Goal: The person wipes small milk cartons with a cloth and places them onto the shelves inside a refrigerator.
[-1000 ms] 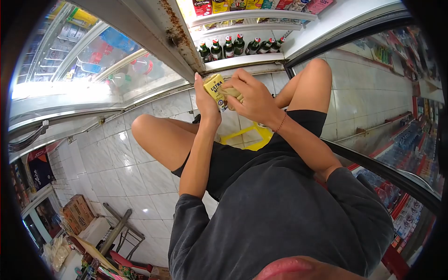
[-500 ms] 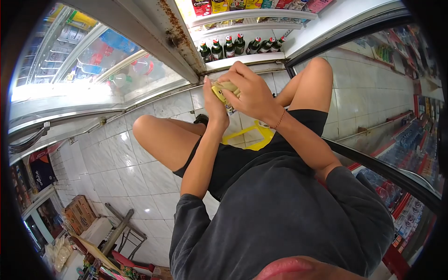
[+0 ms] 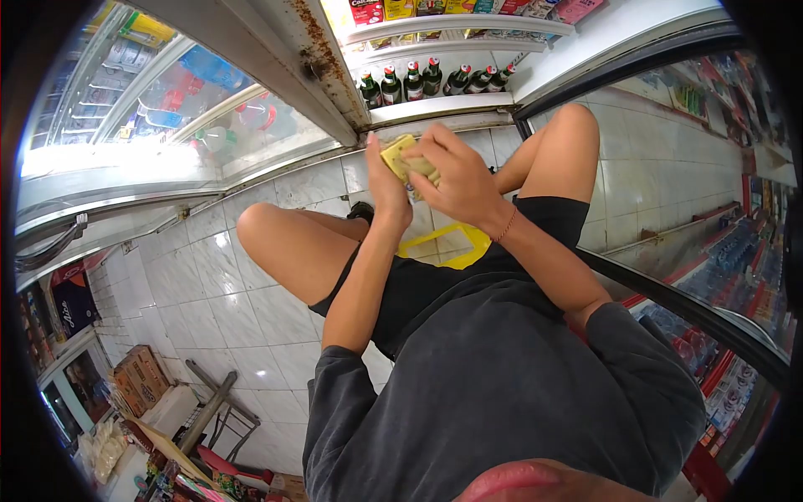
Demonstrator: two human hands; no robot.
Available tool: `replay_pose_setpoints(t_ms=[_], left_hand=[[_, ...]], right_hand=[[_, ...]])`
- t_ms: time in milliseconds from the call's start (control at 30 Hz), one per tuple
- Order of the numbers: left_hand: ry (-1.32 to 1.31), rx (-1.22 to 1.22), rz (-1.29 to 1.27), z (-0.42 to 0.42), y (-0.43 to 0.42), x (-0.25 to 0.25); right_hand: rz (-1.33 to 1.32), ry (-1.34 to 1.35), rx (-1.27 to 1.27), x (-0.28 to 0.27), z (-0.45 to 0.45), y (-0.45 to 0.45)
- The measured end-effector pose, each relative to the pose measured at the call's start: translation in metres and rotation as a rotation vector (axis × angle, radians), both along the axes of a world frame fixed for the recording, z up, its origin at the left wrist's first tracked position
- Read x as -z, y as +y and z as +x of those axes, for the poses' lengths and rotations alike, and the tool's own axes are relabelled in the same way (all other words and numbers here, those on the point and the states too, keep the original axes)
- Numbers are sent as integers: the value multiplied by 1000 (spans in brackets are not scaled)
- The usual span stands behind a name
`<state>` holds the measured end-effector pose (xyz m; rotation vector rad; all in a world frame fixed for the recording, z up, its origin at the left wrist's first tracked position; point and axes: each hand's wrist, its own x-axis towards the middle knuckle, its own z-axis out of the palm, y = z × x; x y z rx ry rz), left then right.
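Note:
In front of my knees, my left hand (image 3: 385, 186) is closed around a small yellow carton (image 3: 396, 154), its thumb stretched along the near side. The carton is tilted, with its pale yellow end facing up. My right hand (image 3: 456, 174) presses a crumpled pale yellow cloth (image 3: 424, 167) against the carton's right side. The fingers of that hand are bent around the cloth and slightly blurred. Much of the carton's printed side is hidden behind the cloth and fingers.
Ahead is an open display fridge with green bottles (image 3: 411, 82) on its bottom shelf and colourful cartons (image 3: 431, 7) above. Its glass door (image 3: 669, 159) stands at my right. A yellow plastic frame (image 3: 468, 243) lies between my legs. Cardboard boxes (image 3: 140, 381) are at the lower left.
The carton has turned in my left hand, so its flat end now shows instead of its printed side. My right hand with the cloth has shifted slightly right and down.

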<state>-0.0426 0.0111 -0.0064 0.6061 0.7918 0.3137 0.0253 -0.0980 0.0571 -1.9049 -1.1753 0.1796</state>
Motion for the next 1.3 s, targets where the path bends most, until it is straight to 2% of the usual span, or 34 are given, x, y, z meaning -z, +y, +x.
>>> replay_pose_setpoints(t_ms=[67,167,300,367,467,567,600,700,833,867,933,1033,1167,1300], left_hand=[[-57,29,51,2,-10,0],[-57,47,24,5,-20,-35],[-65,40,-79,5,-4,-1],[-27,5,-99,3,0,-2],[-126,44,-182,-5,8,7],[-68,52,-182,-2,-7,6],[-135,85,-170,0,-12,13],[-31,95,-25,7,-31,-7],[35,20,-9,13,-31,-28],[34,17,-10,12,-26,-23],[-147,102,-245,5,-10,-6],[-116,123,-241,3,-2,5],[-69,73,-288,8,-9,0],[-64,61,-177,11,-14,-11]], right_hand=[[77,-20,26,-4,12,10],[80,-85,53,2,26,16],[58,-59,70,4,8,7],[33,-63,46,12,-10,-5],[27,-101,17,29,-24,-16],[46,-160,34,26,-17,-14],[48,-190,59,22,-10,-11],[39,-119,78,12,11,2],[91,-126,85,6,15,8],[91,-127,82,7,11,4],[-36,-135,-29,13,-1,-11],[-17,-63,-28,19,-12,-20],[17,-109,11,14,-2,-13],[-6,-99,44,5,12,2]])
